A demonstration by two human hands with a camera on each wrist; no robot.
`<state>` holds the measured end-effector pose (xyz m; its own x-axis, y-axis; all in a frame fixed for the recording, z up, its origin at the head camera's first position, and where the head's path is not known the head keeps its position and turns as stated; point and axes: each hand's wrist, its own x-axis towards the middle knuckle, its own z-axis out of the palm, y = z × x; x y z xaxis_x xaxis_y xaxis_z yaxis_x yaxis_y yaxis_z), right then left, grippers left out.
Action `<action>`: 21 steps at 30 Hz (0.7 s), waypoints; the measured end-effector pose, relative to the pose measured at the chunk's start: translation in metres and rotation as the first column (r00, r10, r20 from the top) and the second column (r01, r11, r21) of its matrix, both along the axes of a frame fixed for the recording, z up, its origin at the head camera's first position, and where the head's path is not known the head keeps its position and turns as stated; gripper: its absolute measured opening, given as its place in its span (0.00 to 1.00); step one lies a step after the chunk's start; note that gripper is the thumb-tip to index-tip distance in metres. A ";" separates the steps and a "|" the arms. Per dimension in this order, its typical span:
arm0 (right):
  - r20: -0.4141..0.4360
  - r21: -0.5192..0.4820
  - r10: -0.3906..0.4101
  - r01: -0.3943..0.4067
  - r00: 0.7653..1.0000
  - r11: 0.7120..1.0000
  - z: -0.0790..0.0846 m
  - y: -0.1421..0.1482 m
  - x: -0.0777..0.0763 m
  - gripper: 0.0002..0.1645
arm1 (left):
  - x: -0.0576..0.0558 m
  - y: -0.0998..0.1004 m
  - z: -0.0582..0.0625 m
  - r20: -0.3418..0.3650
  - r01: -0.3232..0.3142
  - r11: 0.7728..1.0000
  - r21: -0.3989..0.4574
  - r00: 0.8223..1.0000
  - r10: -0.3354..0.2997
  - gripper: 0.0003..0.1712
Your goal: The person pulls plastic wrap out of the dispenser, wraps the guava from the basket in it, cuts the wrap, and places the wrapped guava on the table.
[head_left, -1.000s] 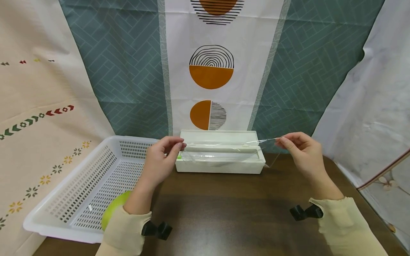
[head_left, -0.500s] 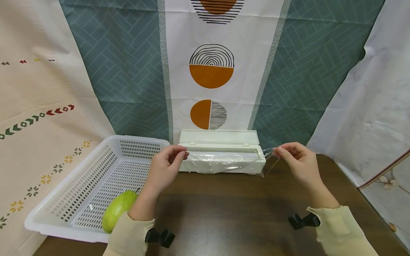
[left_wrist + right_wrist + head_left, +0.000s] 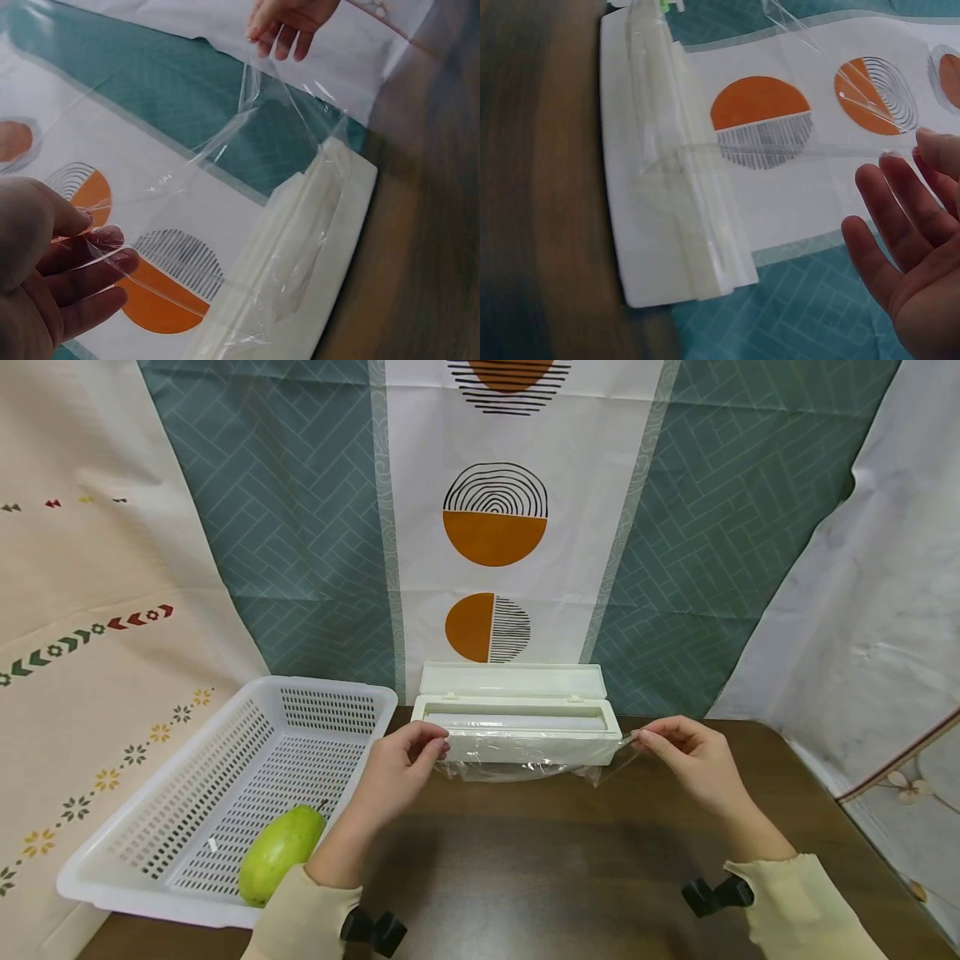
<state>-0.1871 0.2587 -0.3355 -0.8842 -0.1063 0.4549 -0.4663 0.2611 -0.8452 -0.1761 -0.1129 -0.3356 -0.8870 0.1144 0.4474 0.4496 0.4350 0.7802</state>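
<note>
Clear plastic wrap stretches between both hands, in front of a white dispenser box whose lid stands up at the back. Inside the box lies a pale roll. My left hand pinches one corner of the film between thumb and forefinger, near the box's left end. Off the right end, the opposite corner is pinched by my right hand. In the left wrist view the film hangs loose and creased between the hands, and part of it drapes over the box.
A white perforated basket stands at the left with a green mango-like fruit and a small white scrap in it. The brown table meets hanging patterned cloths at the back and sides.
Both hands have come down and toward me, drawing the film from above the box to in front of it. More of the green fruit shows now.
</note>
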 end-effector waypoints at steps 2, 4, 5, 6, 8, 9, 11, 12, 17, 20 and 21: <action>0.010 0.076 -0.008 0.007 1.000 0.997 -0.003 0.002 0.001 0.07 | 0.001 0.000 -0.002 0.016 -0.002 0.999 -0.037 1.000 0.003 0.05; 0.013 0.158 -0.019 0.016 1.000 0.987 -0.005 0.004 0.002 0.07 | 0.002 0.000 -0.004 0.029 0.003 0.997 -0.074 1.000 -0.001 0.05; 0.017 0.188 -0.017 0.013 1.000 0.982 -0.007 0.004 0.003 0.07 | 0.002 0.000 -0.004 0.033 0.010 0.995 -0.096 0.999 -0.007 0.05; 0.024 0.217 -0.012 0.006 1.000 0.976 -0.009 0.005 0.003 0.07 | 0.002 0.000 -0.006 0.037 0.018 0.993 -0.115 0.999 -0.014 0.05; 0.043 0.261 0.001 -0.013 0.999 0.965 -0.013 0.007 0.004 0.07 | 0.003 0.000 -0.008 0.040 0.030 0.988 -0.154 0.999 -0.024 0.05; 0.056 0.270 0.011 -0.026 0.998 0.962 -0.015 0.008 0.005 0.08 | 0.003 0.000 -0.009 0.043 0.038 0.985 -0.166 0.999 -0.031 0.04; 0.084 0.284 0.026 -0.049 0.996 0.958 -0.019 0.009 0.006 0.08 | 0.004 0.000 -0.013 0.047 0.045 0.981 -0.186 0.998 -0.037 0.04; 0.098 0.287 0.033 -0.060 0.995 0.956 -0.021 0.009 0.007 0.09 | 0.005 0.000 -0.014 0.052 0.045 0.980 -0.192 0.998 -0.035 0.04; 0.164 0.268 0.077 -0.119 0.984 0.956 -0.031 0.010 0.011 0.12 | 0.008 0.003 -0.023 0.085 0.046 0.977 -0.209 0.996 -0.028 0.04; 0.196 0.259 0.116 -0.165 0.974 0.952 -0.038 0.011 0.013 0.13 | 0.009 0.005 -0.030 0.095 0.044 0.970 -0.239 0.995 -0.022 0.03; 0.206 0.258 0.131 -0.183 0.970 0.949 -0.040 0.011 0.013 0.12 | 0.009 0.006 -0.033 0.095 0.041 0.966 -0.253 0.995 -0.017 0.03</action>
